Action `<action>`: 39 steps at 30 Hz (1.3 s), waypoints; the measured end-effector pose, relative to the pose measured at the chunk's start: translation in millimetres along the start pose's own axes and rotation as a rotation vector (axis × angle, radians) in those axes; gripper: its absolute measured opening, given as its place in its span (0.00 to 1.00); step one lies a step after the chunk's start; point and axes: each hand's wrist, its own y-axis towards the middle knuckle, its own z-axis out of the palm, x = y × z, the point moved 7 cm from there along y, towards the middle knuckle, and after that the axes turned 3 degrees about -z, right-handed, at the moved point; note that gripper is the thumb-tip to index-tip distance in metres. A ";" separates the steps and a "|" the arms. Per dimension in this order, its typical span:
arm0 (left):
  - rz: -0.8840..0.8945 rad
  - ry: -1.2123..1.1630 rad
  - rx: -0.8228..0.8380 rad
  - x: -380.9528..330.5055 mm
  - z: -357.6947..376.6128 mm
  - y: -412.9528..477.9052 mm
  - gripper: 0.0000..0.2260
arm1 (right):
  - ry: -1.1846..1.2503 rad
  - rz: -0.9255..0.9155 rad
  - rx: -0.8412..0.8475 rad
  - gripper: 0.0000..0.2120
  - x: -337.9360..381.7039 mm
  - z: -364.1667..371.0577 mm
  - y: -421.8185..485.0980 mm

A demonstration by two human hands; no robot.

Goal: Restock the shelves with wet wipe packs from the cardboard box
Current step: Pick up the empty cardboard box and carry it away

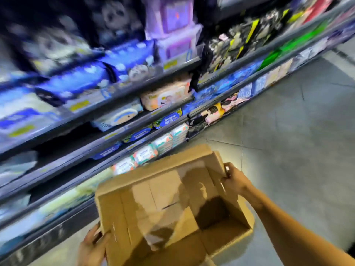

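Head cam: person in a shop aisle holding up a brown open-top cardboard box [163,191]. Long grey metal shelves [50,120] run down the left, grey tiled floor [288,131] on the right. Left side is pretty smeared, fyi.
Box: flaps open, mouth tipped toward the camera. All I can see inside is bare cardboard, so it looks empty to me.
Wet wipe packs: white packs with green and coral print [146,155] sit in a row on a low shelf, just past the box's far left edge. None in the box or in either hand.
Step in hand: my read is the stocking itself is pretty much done and this is the empty box being handled in the aisle.
Next move: guessing it either gets taken away or folded flat. Either way it wants both hands on it and the far corner kept off that low shelf, since it's near.
Left hand [92,246]: at the near left corner, fingers curled round the box wall and gripping it. Can't make out the thumb properly.
Right hand [234,180]: on the far right side, fingers hooked over the top edge of the wall there and clamped on it.
Right forearm [288,223]: bare, reaching in from the near right, stretched forward and fairly straight.
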 end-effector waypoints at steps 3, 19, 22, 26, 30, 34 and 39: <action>0.097 -0.112 0.016 -24.1 -40.7 -85.1 0.11 | 0.004 0.019 -0.055 0.26 1.3 -37.5 -69.5; 0.353 -0.192 -0.027 -97.7 -206.4 -384.9 0.16 | 0.290 -0.170 -0.210 0.12 67.1 -152.8 -337.1; 0.343 -0.293 -0.048 -95.9 -225.9 -409.3 0.19 | 0.438 -0.188 -0.189 0.11 76.4 -165.1 -362.0; 0.317 -0.409 -0.073 -91.3 -244.4 -435.3 0.19 | 0.513 -0.223 -0.176 0.11 87.8 -182.3 -376.2; 0.374 -0.418 -0.162 -82.9 -269.1 -455.3 0.18 | 0.531 -0.284 -0.170 0.08 109.9 -188.1 -387.6; 0.368 -0.262 -0.311 -70.7 -280.2 -481.7 0.20 | 0.530 -0.317 -0.193 0.07 119.6 -190.4 -394.0; 0.443 -0.164 -0.305 -74.1 -284.5 -514.7 0.21 | 0.528 -0.367 -0.207 0.10 130.0 -195.9 -412.5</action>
